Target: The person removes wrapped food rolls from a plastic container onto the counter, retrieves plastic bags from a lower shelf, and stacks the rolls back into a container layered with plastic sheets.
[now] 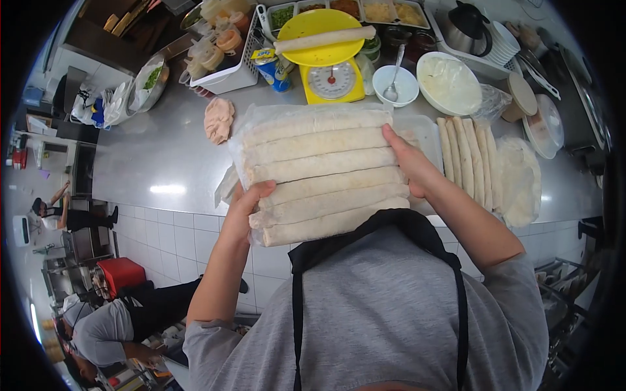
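Observation:
Both my hands hold a plastic-wrapped pack of dough rolls [326, 156] in front of my chest, over the counter's near edge. Several long, pale, floured rolls lie side by side in it. My left hand [257, 197] grips its left side, thumb on top and fingers hidden beneath. My right hand [409, 159] clasps the right side in the same way. Partly behind the pack sits a clear plastic tray [427, 140]. More dough rolls [468, 156] lie on the counter to the right. A single roll [326, 39] rests across the yellow scale [331, 81].
On the steel counter [143, 156] are a pink cloth [219, 120], a blue can [270, 72], a white bowl with a spoon [396, 86] and a larger white bowl [448, 83]. A white basket [228, 75] holds sauce bottles. Two other people [104, 332] [72, 214] work at the left.

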The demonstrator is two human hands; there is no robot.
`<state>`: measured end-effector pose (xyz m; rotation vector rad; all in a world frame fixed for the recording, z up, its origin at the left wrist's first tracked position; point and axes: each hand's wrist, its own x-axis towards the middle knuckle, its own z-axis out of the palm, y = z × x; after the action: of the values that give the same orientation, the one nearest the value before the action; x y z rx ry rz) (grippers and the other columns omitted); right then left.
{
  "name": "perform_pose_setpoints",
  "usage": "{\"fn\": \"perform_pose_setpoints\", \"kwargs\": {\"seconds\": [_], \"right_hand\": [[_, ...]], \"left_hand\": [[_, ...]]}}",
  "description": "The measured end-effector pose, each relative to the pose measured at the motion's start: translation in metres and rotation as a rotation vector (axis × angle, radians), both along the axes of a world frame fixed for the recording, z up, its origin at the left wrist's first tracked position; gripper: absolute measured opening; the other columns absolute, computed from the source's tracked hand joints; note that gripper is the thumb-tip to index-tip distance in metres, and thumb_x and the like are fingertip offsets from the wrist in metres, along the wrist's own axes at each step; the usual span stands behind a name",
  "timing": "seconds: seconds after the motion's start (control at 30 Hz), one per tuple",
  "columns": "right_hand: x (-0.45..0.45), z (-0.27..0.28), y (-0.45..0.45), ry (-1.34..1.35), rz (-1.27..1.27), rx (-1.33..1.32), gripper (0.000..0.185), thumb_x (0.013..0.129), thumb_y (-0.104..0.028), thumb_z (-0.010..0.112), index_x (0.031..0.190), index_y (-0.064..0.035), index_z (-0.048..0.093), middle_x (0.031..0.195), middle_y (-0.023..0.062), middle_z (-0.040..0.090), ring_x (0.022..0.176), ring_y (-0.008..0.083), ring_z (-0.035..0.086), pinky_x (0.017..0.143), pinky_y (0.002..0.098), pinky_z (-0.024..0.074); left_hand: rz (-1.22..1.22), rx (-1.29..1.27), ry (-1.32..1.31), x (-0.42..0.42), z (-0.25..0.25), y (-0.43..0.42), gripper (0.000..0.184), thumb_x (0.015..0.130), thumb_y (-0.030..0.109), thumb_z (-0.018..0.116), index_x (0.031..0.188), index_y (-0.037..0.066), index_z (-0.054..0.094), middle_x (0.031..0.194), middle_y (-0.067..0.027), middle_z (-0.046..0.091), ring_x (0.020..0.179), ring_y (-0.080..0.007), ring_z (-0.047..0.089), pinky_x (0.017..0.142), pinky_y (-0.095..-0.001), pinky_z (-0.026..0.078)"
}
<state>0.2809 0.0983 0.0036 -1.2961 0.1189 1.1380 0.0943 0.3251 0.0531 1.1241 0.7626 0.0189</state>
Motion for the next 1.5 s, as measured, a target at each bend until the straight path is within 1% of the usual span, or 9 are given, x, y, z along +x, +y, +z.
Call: {"fn": "perform_pose_setpoints", "kwargs": {"seconds": [0.4,0.57,0.73,0.97,1.17,1.33,1.4,1.43,1.5], "right_hand": [[0.018,0.074,0.160,-0.189,0.360,0.154,0.057,0.089,-0.049,0.050,0.124,-0.0030,0.049,0.120,0.0116,0.056,0.107,0.0213,0.057,0.090,0.0349,0.0464],[0.020,0.046,0.285,-0.224,0.577,0.111,0.056,0.089,-0.048,0.051,0.119,-0.0013,0.053,0.115,0.0126,0.059,0.102,0.0231,0.060,0.087,0.0359,0.0486],[0.005,-0.001,0.372,-0.355,0.782,0.044,0.060,0.089,-0.052,0.048,0.128,-0.0057,0.046,0.130,0.0175,0.047,0.116,0.0287,0.050,0.090,0.0433,0.0453],[0.008,-0.108,0.456,-0.428,0.717,-0.015,0.058,0.086,-0.049,0.054,0.127,-0.0092,0.046,0.122,0.0155,0.054,0.106,0.0261,0.057,0.087,0.0392,0.0466],[0.010,-0.101,0.443,-0.578,0.663,-0.003,0.058,0.085,-0.048,0.056,0.127,-0.0077,0.046,0.122,0.0149,0.054,0.105,0.0260,0.058,0.087,0.0374,0.0458],[0.017,-0.085,0.441,-1.048,0.683,-0.003,0.062,0.085,-0.051,0.054,0.129,-0.0082,0.047,0.122,0.0146,0.054,0.111,0.0254,0.053,0.090,0.0349,0.0424],[0.027,-0.031,0.414,-1.472,1.067,-0.123,0.054,0.083,-0.049,0.057,0.118,-0.0082,0.055,0.115,0.0135,0.057,0.110,0.0296,0.052,0.093,0.0373,0.0395],[0.031,-0.012,0.399,-1.457,0.945,-0.100,0.055,0.083,-0.050,0.057,0.118,-0.0084,0.056,0.115,0.0111,0.058,0.108,0.0245,0.052,0.090,0.0349,0.0412],[0.042,0.033,0.346,-1.342,0.862,0.015,0.054,0.084,-0.051,0.056,0.117,-0.0078,0.058,0.113,0.0087,0.059,0.103,0.0181,0.054,0.086,0.0312,0.0432]], "left_hand": [[0.301,-0.114,-0.349,-0.050,0.007,0.079,0.062,0.079,0.024,0.060,0.130,-0.003,0.036,0.120,-0.0205,0.052,0.105,-0.0309,0.058,0.087,-0.0410,0.050],[0.433,-0.067,-0.405,-0.076,-0.024,0.132,0.062,0.081,0.027,0.058,0.131,-0.002,0.035,0.122,-0.0201,0.051,0.108,-0.0323,0.056,0.090,-0.0416,0.049],[0.521,-0.081,-0.357,-0.102,-0.073,0.191,0.065,0.082,0.030,0.060,0.132,-0.002,0.035,0.124,-0.0196,0.051,0.109,-0.0320,0.055,0.091,-0.0409,0.048],[0.538,-0.128,-0.291,-0.112,-0.130,0.237,0.066,0.081,0.032,0.061,0.132,-0.003,0.036,0.124,-0.0191,0.052,0.108,-0.0304,0.056,0.091,-0.0392,0.048],[0.485,0.006,-0.045,-0.114,-0.130,0.245,0.068,0.082,0.032,0.063,0.131,-0.004,0.035,0.120,-0.0180,0.054,0.104,-0.0272,0.058,0.089,-0.0373,0.049],[0.125,0.423,0.481,-0.117,-0.092,0.259,0.087,0.071,0.049,0.072,0.127,-0.010,0.040,0.125,-0.0229,0.046,0.113,-0.0315,0.051,0.090,-0.0387,0.047],[0.119,1.025,0.681,-0.129,-0.100,0.278,0.095,0.065,0.055,0.074,0.126,-0.010,0.041,0.125,-0.0237,0.039,0.110,-0.0330,0.050,0.089,-0.0403,0.046],[0.078,1.374,0.743,-0.129,-0.099,0.278,0.095,0.065,0.055,0.074,0.126,-0.010,0.041,0.124,-0.0233,0.037,0.108,-0.0328,0.051,0.088,-0.0402,0.046],[0.245,1.300,0.478,-0.110,-0.061,0.243,0.079,0.072,0.047,0.073,0.129,0.000,0.043,0.122,-0.0177,0.040,0.103,-0.0298,0.049,0.081,-0.0382,0.046]]}}
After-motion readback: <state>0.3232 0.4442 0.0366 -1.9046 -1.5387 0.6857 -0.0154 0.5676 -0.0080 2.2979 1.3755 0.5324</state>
